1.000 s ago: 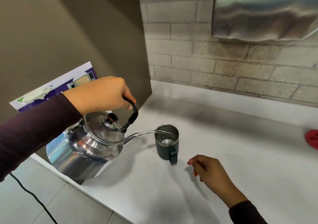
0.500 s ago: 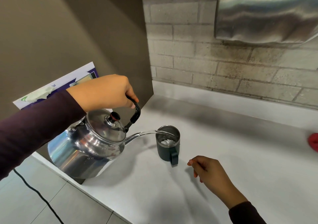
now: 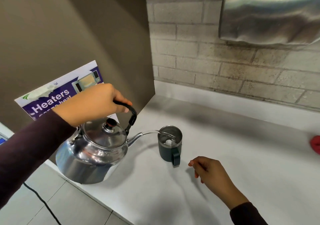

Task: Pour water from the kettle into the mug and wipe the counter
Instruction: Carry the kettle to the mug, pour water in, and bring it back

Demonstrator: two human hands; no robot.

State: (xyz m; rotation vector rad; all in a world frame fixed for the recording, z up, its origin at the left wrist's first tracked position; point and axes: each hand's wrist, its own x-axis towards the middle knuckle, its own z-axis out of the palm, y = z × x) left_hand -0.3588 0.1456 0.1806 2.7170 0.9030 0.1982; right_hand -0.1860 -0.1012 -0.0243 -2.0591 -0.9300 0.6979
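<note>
The kettle hangs in the air over the left edge of the desk, tilted so that its spout points to the right and a little up. A thin stream of water leaves the spout and curves down into the mug. The left hand holds the kettle by the black handle, with its fingers closed around the top of the handle. I think the grip is there so that the weight of the body hangs under the hand and the tilt is easy to control.

The mug stands upright on the desk, just beside the tip of the spout but not touching it, with its own handle turned toward the person. Inside it something white and foamy shows (probably the water where the stream hits, but I cannot tell for sure).

The right hand is near the mug on its right side, with the fingers loosely curled and holding nothing. It seems ready to steady the mug if needed.

Farther out, a red thing lies at the right edge of the view, well apart from the mug; it may be the cloth for wiping. A poster leans on the brown wall behind the kettle, and a metal box hangs on the brick wall above. Nothing stands between the spout and the mug.
</note>
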